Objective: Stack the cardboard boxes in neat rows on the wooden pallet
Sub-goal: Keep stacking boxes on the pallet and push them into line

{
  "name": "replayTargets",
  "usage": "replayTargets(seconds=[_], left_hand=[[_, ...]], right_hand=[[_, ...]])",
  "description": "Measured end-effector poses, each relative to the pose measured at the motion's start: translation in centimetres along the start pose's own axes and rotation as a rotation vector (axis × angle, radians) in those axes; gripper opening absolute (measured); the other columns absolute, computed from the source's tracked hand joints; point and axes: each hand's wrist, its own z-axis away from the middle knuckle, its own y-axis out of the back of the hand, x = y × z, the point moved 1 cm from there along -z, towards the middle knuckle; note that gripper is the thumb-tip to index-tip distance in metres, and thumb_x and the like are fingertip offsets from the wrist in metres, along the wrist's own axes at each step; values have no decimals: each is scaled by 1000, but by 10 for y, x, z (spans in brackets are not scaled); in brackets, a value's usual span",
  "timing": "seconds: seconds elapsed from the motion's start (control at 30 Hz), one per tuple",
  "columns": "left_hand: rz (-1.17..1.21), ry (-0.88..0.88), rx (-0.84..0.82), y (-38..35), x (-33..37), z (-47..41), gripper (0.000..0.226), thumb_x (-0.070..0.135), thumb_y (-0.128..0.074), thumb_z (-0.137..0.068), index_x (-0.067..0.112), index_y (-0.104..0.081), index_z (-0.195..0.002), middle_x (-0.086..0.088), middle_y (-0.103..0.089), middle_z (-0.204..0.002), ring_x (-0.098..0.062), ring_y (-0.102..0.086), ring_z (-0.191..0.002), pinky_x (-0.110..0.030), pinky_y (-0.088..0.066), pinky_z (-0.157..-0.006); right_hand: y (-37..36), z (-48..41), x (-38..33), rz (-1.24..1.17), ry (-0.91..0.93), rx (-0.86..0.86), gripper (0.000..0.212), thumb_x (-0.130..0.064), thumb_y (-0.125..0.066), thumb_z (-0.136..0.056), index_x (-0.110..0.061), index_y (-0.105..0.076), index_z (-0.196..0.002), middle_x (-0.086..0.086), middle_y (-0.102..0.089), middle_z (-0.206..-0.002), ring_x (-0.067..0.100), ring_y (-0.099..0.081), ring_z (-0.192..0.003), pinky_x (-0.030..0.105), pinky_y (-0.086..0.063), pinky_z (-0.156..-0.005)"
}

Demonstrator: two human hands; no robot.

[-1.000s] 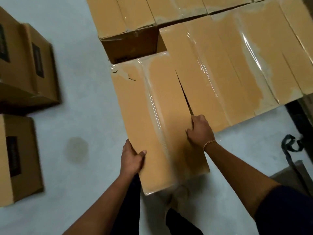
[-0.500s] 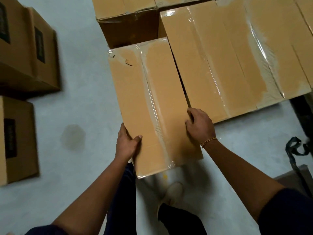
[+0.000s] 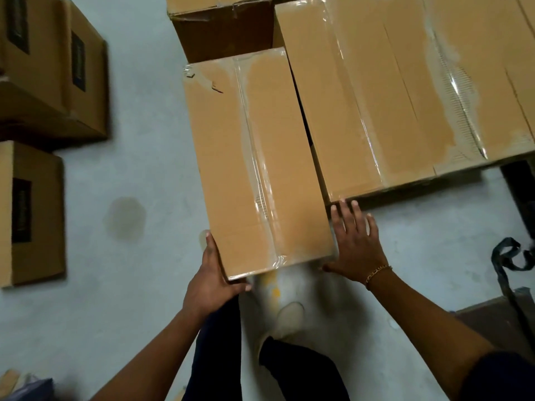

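A long taped cardboard box (image 3: 231, 169) lies lengthwise in front of me, its right side close against a row of stacked cardboard boxes (image 3: 390, 96). My left hand (image 3: 211, 279) grips the box's near-left corner, with the thumb up the left side. My right hand (image 3: 356, 247) presses flat against the near end of its right side, fingers spread and the thumb hooked at the near edge. Another brown box (image 3: 220, 33) stands just beyond its far end. The wooden pallet is hidden under the boxes.
Several more cardboard boxes (image 3: 43, 68) stand on the grey floor at the left, one nearer (image 3: 29, 212). A black strap (image 3: 506, 261) lies on the floor at the right. My pale shoe (image 3: 289, 316) is just under the box's near end.
The box has slid forward along the stack. My right hand has come off the box's top onto its right side. My left hand has shifted to the near-left corner.
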Motion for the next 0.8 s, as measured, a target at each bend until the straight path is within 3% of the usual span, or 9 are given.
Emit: replayTargets(seconds=[0.13,0.6,0.8], left_hand=[[5,10,68,-5,1,-7,149,61,-88,-64,46,31,-152,2,-33,-165,-36,-61,-125,-53,-57,-91],[-43,7,93,22,28,-53,145,50,-87,-69,45,31,-151,-1,-45,-157,-39,-67,-109,-50,-58,-84],[-34,25,94,36,36,-67,143,48,-88,-69,43,27,-153,1,-52,-150,-39,-67,-107,-50,-57,-86]], right_hand=[[4,-8,-1,-15,-22,62,140,-83,-72,-55,-5,-21,-159,22,-16,-166,42,-20,-152,61,-24,-116],[27,-64,11,-33,-82,81,149,-82,-79,-44,-7,-19,-159,15,-16,-168,35,-19,-153,58,-26,-115],[36,-78,8,-38,-112,82,137,-79,-74,-50,-7,-26,-156,13,-26,-164,35,-29,-147,52,-34,-106]])
